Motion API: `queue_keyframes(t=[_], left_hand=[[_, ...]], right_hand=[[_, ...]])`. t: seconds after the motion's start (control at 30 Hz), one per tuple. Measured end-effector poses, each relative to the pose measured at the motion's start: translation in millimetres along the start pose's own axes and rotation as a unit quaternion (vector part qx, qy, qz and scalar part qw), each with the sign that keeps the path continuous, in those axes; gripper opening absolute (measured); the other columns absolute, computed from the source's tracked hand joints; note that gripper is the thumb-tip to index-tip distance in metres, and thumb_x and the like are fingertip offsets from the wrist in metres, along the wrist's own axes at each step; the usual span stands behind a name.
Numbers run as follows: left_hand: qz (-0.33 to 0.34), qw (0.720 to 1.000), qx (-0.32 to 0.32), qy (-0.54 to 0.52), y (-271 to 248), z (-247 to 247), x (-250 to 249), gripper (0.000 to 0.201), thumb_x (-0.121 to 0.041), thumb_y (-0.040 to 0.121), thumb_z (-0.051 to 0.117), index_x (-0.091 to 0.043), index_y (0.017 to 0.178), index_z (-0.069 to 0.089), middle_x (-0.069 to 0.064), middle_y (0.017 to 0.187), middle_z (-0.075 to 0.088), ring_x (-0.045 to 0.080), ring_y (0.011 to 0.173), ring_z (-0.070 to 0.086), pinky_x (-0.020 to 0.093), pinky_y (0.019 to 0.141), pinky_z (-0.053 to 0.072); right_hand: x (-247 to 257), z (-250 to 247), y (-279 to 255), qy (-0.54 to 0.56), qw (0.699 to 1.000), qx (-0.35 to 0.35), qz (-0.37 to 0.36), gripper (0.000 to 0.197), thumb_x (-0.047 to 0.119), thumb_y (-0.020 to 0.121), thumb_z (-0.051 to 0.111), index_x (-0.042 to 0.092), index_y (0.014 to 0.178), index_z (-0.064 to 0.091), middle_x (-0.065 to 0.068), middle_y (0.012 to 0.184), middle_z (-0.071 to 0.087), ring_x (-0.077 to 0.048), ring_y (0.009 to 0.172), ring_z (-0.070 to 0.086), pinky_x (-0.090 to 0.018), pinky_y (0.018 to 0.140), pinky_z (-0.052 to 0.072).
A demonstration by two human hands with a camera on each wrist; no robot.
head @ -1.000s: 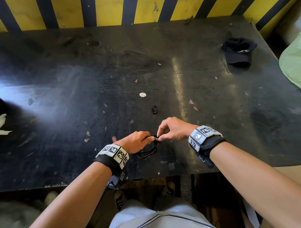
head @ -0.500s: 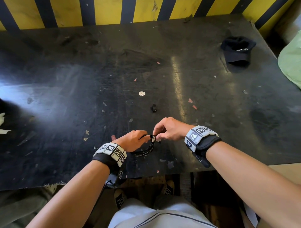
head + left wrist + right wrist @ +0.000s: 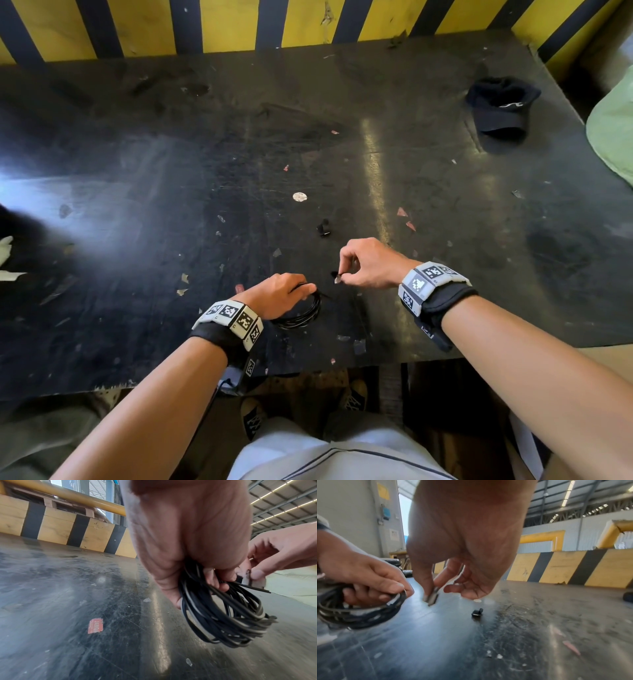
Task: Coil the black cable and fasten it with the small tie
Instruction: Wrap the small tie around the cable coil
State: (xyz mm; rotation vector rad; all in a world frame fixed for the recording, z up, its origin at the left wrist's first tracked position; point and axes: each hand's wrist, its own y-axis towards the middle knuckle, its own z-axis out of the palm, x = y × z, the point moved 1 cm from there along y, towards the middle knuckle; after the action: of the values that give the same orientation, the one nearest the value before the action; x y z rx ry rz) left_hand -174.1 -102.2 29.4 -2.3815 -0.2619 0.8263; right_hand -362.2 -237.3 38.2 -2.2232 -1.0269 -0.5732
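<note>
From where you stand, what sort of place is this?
Probably a warehouse or factory hall. The wrist views show a high metal roof with strip lights, yellow pipe guardrails, and a yellow-and-black striped barrier behind the scuffed black table.

The head view looks steeply down over the black worktop (image 3: 171,205). Each wrist view sits low, close behind its own hand, and both catch the opposite hand.
</note>
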Motion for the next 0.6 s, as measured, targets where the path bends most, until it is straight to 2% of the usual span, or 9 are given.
queue_keyframes(t=[0.03, 0.1, 0.13, 0.27, 0.4, 0.43, 0.53, 0.6], left_hand=[[-0.002, 1.0, 0.003, 0.004, -4.0, -0.7, -5.9, 0.043, -0.049, 0.107, 0.035, -0.015, 0.1, 0.06, 0.005, 0.092, 0.066, 0.018, 0.084, 0.062, 0.03, 0.06, 0.035], [-0.002, 1.0, 0.008, 0.008, -6.7, -0.1, -13.7, 0.044, -0.043, 0.109, 0.034, -0.008, 0.107, 0.06, 0.008, 0.095, 0.065, 0.021, 0.088, 0.062, 0.025, 0.053, 0.022], [-0.001, 1.0, 0.012, 0.008, -6.0, 1.2, -14.8, 0.043, -0.043, 0.109, 0.034, -0.008, 0.106, 0.06, 0.007, 0.092, 0.064, 0.021, 0.086, 0.061, 0.025, 0.052, 0.022], [0.009, 1.0, 0.022, -0.002, -0.2, 5.5, -8.5, 0.038, -0.046, 0.108, 0.036, -0.017, 0.094, 0.057, -0.003, 0.075, 0.058, 0.011, 0.068, 0.056, 0.021, 0.055, 0.031], [0.018, 1.0, 0.022, -0.003, 5.1, 7.7, -1.7, 0.038, -0.046, 0.107, 0.037, -0.018, 0.092, 0.057, -0.003, 0.075, 0.059, 0.01, 0.066, 0.056, 0.02, 0.057, 0.036], [0.019, 1.0, 0.023, -0.002, 5.9, 8.3, -0.2, 0.038, -0.047, 0.107, 0.037, -0.019, 0.092, 0.057, -0.003, 0.075, 0.059, 0.01, 0.066, 0.057, 0.02, 0.057, 0.037], [0.024, 0.999, 0.023, 0.002, 7.9, 9.0, 1.5, 0.037, -0.047, 0.107, 0.038, -0.02, 0.09, 0.057, -0.003, 0.075, 0.06, 0.01, 0.065, 0.058, 0.02, 0.057, 0.037], [0.03, 0.999, 0.023, 0.002, 8.9, 8.8, 1.2, 0.036, -0.046, 0.107, 0.038, -0.021, 0.089, 0.056, -0.005, 0.075, 0.058, 0.008, 0.064, 0.056, 0.019, 0.057, 0.037]], right_hand=[[-1.4, -1.3, -0.7, -0.001, 1.0, -0.016, 0.001, 0.01, 0.021, 0.081, 0.077, 0.023, 0.075, 0.069, 0.012, 0.086, 0.067, -0.003, 0.074, 0.061, -0.019, 0.067, 0.045], [0.0, -0.4, -2.6, 0.008, 1.0, -0.02, -0.004, 0.009, 0.018, 0.079, 0.077, 0.02, 0.076, 0.069, 0.015, 0.075, 0.065, 0.005, 0.065, 0.059, -0.009, 0.059, 0.039], [0.8, 1.6, -3.3, 0.01, 1.0, -0.019, -0.01, 0.008, 0.017, 0.078, 0.077, 0.018, 0.077, 0.07, 0.016, 0.073, 0.064, 0.009, 0.063, 0.058, -0.008, 0.056, 0.039], [1.2, 9.6, -4.7, 0.016, 0.998, -0.038, -0.047, 0.008, 0.015, 0.077, 0.078, 0.015, 0.078, 0.07, 0.013, 0.079, 0.062, 0.013, 0.071, 0.055, -0.007, 0.062, 0.039], [-0.9, 11.7, -2.7, 0.03, 0.998, -0.038, -0.028, 0.005, 0.016, 0.079, 0.078, 0.015, 0.08, 0.073, 0.014, 0.07, 0.061, 0.007, 0.062, 0.057, -0.009, 0.057, 0.04], [-2.5, 12.3, -1.9, 0.029, 0.999, -0.031, -0.02, 0.003, 0.017, 0.081, 0.077, 0.017, 0.082, 0.074, 0.014, 0.072, 0.063, 0.004, 0.062, 0.058, -0.01, 0.058, 0.04], [-8.9, 15.8, -0.9, 0.013, 0.999, -0.019, -0.028, 0.004, 0.018, 0.084, 0.076, 0.018, 0.084, 0.072, 0.008, 0.092, 0.064, -0.004, 0.075, 0.059, -0.014, 0.066, 0.043], [-9.9, 17.5, -2.7, 0.008, 0.998, -0.032, -0.045, 0.008, 0.015, 0.081, 0.076, 0.015, 0.08, 0.069, 0.007, 0.09, 0.063, -0.003, 0.072, 0.055, -0.011, 0.064, 0.041]])
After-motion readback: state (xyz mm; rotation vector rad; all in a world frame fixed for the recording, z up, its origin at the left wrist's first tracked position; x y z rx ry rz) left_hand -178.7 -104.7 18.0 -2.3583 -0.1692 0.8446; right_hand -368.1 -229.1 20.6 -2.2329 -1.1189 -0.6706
